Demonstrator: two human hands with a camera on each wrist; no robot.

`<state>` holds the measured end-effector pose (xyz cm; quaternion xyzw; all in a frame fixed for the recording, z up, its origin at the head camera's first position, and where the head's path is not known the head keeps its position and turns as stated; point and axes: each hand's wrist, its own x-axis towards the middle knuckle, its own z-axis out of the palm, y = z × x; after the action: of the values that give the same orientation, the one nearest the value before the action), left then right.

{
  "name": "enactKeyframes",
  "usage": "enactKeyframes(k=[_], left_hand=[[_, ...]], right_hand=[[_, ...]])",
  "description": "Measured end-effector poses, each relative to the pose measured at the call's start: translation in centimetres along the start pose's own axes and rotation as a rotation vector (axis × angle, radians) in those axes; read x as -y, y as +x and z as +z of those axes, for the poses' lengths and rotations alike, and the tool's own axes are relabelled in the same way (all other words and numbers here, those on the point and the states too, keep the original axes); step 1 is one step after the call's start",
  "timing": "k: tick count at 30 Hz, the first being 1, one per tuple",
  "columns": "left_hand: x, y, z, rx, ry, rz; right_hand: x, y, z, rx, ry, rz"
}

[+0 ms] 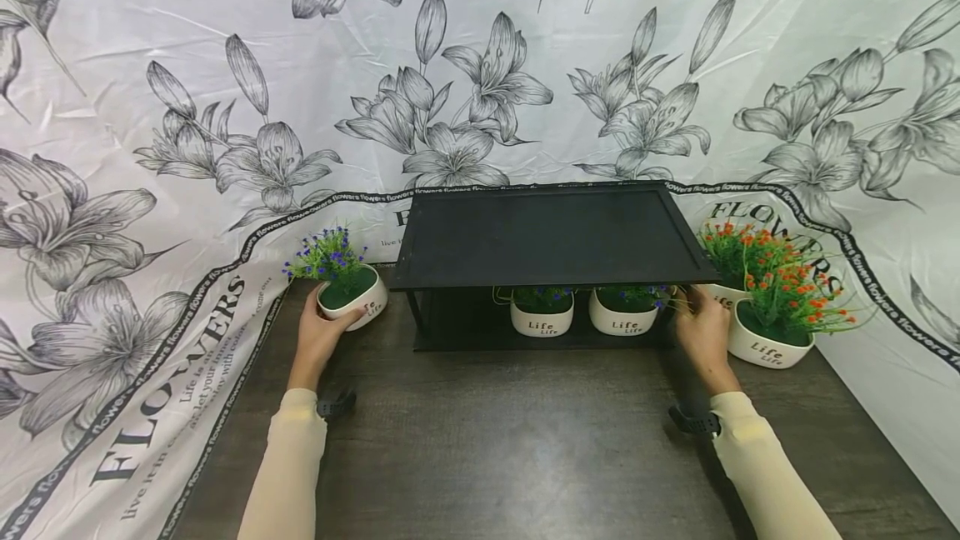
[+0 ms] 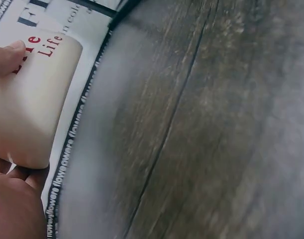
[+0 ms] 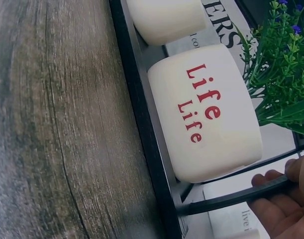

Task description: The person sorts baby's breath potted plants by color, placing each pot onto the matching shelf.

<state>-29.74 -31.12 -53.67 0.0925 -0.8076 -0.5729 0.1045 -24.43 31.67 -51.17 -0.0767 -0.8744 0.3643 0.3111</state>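
At the left of the head view, my left hand (image 1: 321,330) grips a white oval flowerpot (image 1: 371,307) with blue artificial flowers, thumb across its lettered front. The pot leans slightly; the left wrist view shows its white side (image 2: 35,109) with red "Life" lettering. My right hand (image 1: 703,332) is at the right end of a black two-tier shelf (image 1: 547,232). Its fingers curl round the shelf's thin side post (image 3: 236,197) in the right wrist view. Two blue-flowered pots, one nearer the middle (image 1: 542,323) and one nearer my right hand (image 1: 624,322), stand on the lower tier.
Right of the shelf are two white pots with orange flowers, the front one (image 1: 771,348) beside my right wrist, the other (image 1: 722,294) partly hidden behind it. A flower-printed cloth (image 1: 465,140) hangs behind the dark wooden table (image 1: 495,440).
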Motion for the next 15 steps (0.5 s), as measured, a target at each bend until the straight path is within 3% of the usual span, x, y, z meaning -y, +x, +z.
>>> enactKeyframes(k=[15], left_hand=[[-2.8,-3.7,-2.6,0.067,0.049,0.006]], right_hand=[[0.1,0.0,-0.1,0.007,0.035,-0.006]])
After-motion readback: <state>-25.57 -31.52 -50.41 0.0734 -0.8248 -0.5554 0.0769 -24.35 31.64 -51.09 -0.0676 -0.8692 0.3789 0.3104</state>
